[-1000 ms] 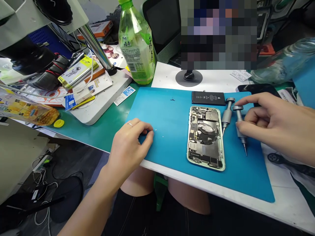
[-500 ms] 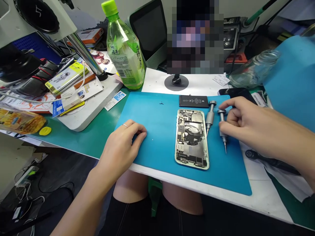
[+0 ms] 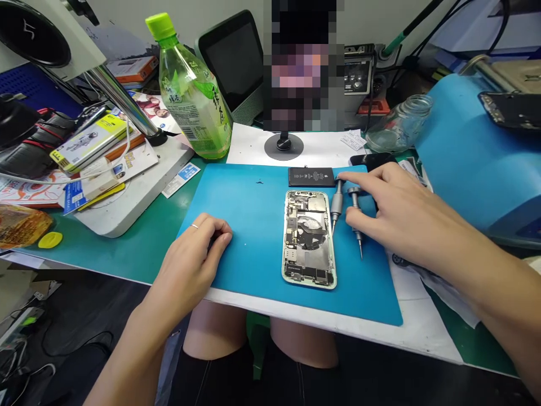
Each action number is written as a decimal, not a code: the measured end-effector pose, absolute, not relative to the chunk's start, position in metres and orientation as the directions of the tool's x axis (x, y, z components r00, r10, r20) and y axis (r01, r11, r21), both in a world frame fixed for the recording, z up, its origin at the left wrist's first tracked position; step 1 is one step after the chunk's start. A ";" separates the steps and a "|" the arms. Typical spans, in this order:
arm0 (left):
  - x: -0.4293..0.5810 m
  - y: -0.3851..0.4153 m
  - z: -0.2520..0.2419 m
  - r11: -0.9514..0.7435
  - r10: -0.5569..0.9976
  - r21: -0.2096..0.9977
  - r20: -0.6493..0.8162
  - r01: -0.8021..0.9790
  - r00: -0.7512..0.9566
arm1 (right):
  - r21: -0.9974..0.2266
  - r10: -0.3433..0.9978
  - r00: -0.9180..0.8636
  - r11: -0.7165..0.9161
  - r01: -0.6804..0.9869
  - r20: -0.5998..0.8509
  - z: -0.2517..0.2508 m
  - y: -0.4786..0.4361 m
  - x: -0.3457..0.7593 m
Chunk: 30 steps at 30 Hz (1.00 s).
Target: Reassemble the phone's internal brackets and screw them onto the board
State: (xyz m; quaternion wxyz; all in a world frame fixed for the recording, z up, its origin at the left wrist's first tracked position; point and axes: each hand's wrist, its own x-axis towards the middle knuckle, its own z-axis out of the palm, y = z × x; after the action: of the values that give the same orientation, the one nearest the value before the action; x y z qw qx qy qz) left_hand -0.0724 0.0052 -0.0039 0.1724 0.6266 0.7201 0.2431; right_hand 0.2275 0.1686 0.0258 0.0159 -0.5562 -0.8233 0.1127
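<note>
My left hand (image 3: 196, 248) rests on the left part of the blue mat (image 3: 236, 203), fingers curled in and thumb against them, with nothing showing in it. To its right lies an opened phone (image 3: 310, 239), its inner boards and a round coil area exposed. A black phone battery (image 3: 311, 177) lies just above the phone. My right hand (image 3: 389, 208) reaches in from the right, index finger and thumb apart. Its index fingertip is at the top of one grey screwdriver (image 3: 337, 203); its thumb lies at a second screwdriver (image 3: 357, 223), partly covering it.
A green tea bottle (image 3: 192, 107) and a microscope stand base (image 3: 127, 208) are at the left. A glass jar (image 3: 399, 124) and a blue machine (image 3: 465, 169) stand at the right. A round-based stand (image 3: 284, 146) is behind the mat; a yellow cap (image 3: 50, 240) lies far left.
The view has shifted right. My right hand has moved left relative to the screwdrivers, its index fingertip now at the left screwdriver's top. My left hand stays curled on the mat.
</note>
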 end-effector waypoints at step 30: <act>-0.076 -0.006 -0.021 0.074 0.954 0.580 0.196 0.811 -0.227 | -0.284 0.876 -0.481 0.451 0.846 -0.040 0.095 0.141 0.291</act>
State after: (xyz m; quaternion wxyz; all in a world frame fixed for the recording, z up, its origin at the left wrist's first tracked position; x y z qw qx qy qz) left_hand -0.0760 -0.0065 -0.0207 0.1187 0.6103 0.7231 0.3009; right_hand 0.2914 0.1410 0.0955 0.0563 -0.5063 -0.8500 0.1337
